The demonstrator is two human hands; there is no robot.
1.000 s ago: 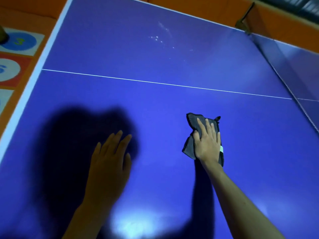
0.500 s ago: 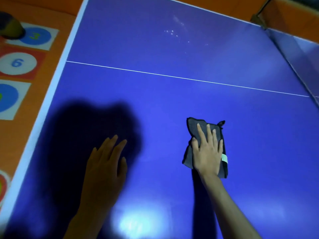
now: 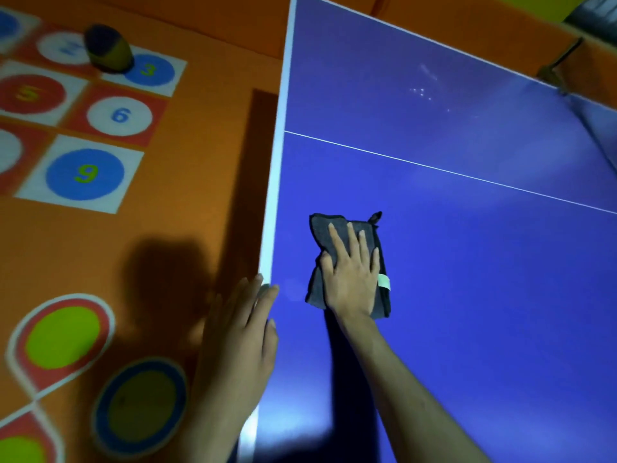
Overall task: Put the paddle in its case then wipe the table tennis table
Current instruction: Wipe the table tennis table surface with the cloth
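Orange floor with numbered circles fills the left of the frame. At centre the right hand point(image 3: 354, 275) presses a grey cloth point(image 3: 347, 235) flat on the blue table tennis table point(image 3: 467, 295) — wiping is in hand. The left hand point(image 3: 243, 332), fingers straight, rests at the white table edge point(image 3: 273, 202). Paddle and case are not visible. Next, I judge, the cloth must sweep toward the white specks point(image 3: 421, 92) in the upper right.

A cloth point(image 3: 347, 262) is laid on the tabletop point(image 3: 484, 295) near its left edge, under the right hand point(image 3: 354, 275). The left hand point(image 3: 240, 335) is placed at that edge. Numbered floor tiles point(image 3: 83, 128) are spread to the left.
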